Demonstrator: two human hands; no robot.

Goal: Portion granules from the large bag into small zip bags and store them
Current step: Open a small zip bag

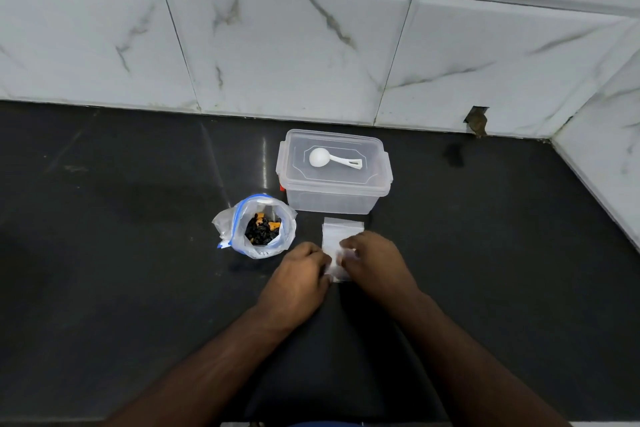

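Both hands, left and right, pinching small bags on bench; next, open one, scoop from big bag.

Left hand, right hand close together, fingers curled, pinching.

Your dark countertop carries a lidded clear box, with the open granule bag left of it and the small zip bags just before it.
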